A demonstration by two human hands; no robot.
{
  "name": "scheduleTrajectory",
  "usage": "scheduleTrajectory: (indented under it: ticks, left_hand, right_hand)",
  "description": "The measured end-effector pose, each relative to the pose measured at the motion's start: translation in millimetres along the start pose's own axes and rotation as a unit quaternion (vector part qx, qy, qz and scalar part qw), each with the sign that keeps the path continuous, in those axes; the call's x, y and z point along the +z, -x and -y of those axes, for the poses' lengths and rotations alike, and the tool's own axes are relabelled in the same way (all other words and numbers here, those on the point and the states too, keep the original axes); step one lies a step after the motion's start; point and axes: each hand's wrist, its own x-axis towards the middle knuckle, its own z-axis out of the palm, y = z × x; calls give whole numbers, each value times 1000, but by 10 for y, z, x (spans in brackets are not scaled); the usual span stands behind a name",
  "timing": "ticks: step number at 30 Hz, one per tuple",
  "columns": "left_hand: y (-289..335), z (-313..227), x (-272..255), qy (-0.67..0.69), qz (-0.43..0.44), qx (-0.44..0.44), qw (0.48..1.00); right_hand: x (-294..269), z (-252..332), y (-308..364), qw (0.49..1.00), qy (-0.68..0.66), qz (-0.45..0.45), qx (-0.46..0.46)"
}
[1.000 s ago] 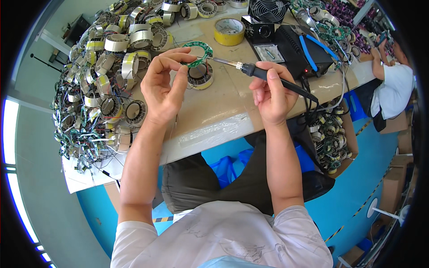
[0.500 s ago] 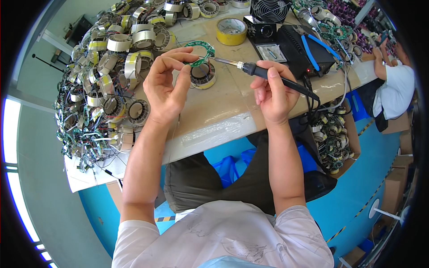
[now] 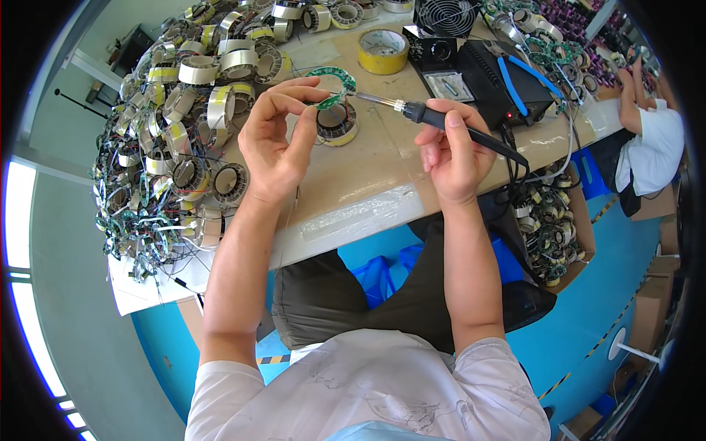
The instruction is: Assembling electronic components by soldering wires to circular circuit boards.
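Observation:
Between the thumb and fingers of my left hand (image 3: 278, 140) is a green ring-shaped circuit board (image 3: 343, 76), held up over the table. My right hand (image 3: 459, 152) grips a soldering iron (image 3: 434, 118) by its black handle. The iron's metal tip points left and lies at or very near the board's right edge; whether it touches I cannot tell. Just below the board, a wound motor stator (image 3: 338, 128) with a pale, yellow-edged band stands on the table, partly hidden by the board and my left hand.
Many stators with wires and green boards pile up (image 3: 176, 110) along the left. At the back are a roll of yellow tape (image 3: 383, 51), a black soldering station (image 3: 482, 81), blue-handled pliers (image 3: 513, 87) and a fan (image 3: 444, 16). A box of stators (image 3: 548, 235) stands lower right; a person (image 3: 651, 147) sits beyond.
The iron's tip has shifted very slightly right and stays by the board's edge. Both hands keep their grips almost in place.

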Motion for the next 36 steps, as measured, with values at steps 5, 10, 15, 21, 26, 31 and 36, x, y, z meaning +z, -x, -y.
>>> scheduleTrajectory:
  ticks: [5, 10, 15, 21, 26, 31, 36]
  left_hand:
    - [-5, 2, 3, -8, 4, 8, 1000]
    - [-3, -2, 4, -4, 2, 5, 1000]
    - [-7, 11, 10, -11, 0, 7, 1000]
    - [-19, 11, 13, -12, 2, 8, 1000]
    - [-15, 4, 7, -10, 1, 5, 1000]
    - [20, -10, -5, -7, 2, 4, 1000]
    - [39, 24, 9, -8, 2, -2, 1000]
  right_hand:
    - [-15, 3, -5, 1000, 4, 8, 1]
    - [1, 4, -4, 1000, 9, 11, 0]
    - [-16, -11, -7, 1000, -6, 6, -6]
    - [-18, -5, -23, 1000, 3, 16, 1]
    - [-35, 0, -21, 999, 43, 28, -2]
    - [-3, -3, 19, 1000, 1, 10, -12]
    - [-47, -60, 30, 1000, -2, 5, -13]
